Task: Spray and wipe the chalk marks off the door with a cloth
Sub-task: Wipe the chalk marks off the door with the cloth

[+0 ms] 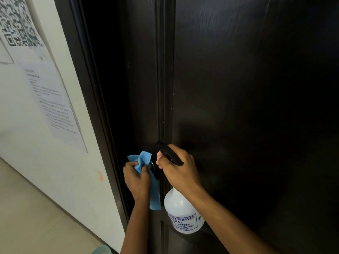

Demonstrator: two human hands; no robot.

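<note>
Against the dark door [247,88], left hand [137,178] clutching cloth [145,167], right hand [178,171] around half-hidden sprayer [183,211].

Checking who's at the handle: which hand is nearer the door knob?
Left. The left hand grips the cloth right against the knob; the right hand holds the sprayer just to its right.

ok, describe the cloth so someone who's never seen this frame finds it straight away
Start at the dark door that fills most of the view and go down to its lower left edge, beside the white wall. There the left hand grips the cloth, bunched at the top with one strip hanging below the hand. It is the only light blue thing there; the bottle to its right is white.
</note>
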